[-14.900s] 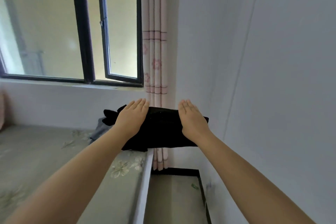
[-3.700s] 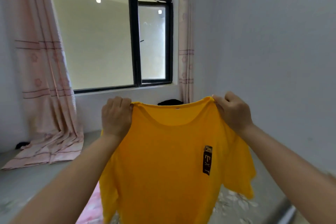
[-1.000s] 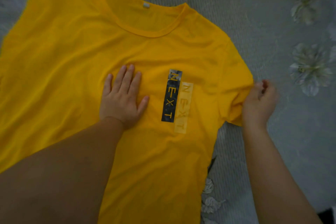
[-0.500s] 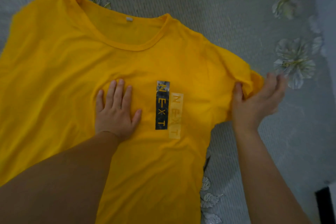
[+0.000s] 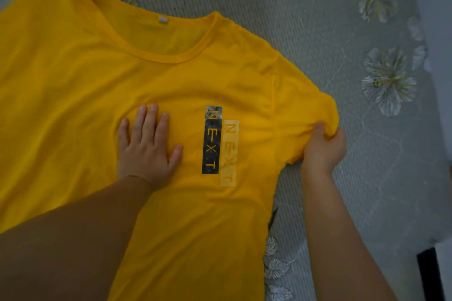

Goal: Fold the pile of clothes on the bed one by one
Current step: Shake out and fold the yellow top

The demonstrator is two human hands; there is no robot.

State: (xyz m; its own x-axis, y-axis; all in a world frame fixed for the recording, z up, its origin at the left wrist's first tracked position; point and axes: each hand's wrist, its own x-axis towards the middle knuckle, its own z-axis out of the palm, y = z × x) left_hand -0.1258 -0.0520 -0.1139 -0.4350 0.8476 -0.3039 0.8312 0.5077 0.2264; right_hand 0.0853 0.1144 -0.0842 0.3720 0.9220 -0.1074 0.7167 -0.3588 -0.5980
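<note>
Now: yellow shirt (image 5: pixel 85 95) spread front-up on the bed (image 5: pixel 318 19).
Left hand (image 5: pixel 146 146) pressed flat, fingers open; right hand (image 5: pixel 322 146) pinching the sleeve (image 5: pixel 305 105).

The yellow T-shirt (image 5: pixel 80 95) is soft matt knit cloth, with a ribbed collar band (image 5: pixel 168 58) and a smooth printed chest patch (image 5: pixel 211 140), dark with a faint sheen, beside a paler flat-printed one. It puckers into small creases where the right hand (image 5: pixel 323 148) pinches its sleeve. The bed cover (image 5: pixel 315 19) is grey matt cloth with a fine ribbed weave and pale flower motifs.
</note>
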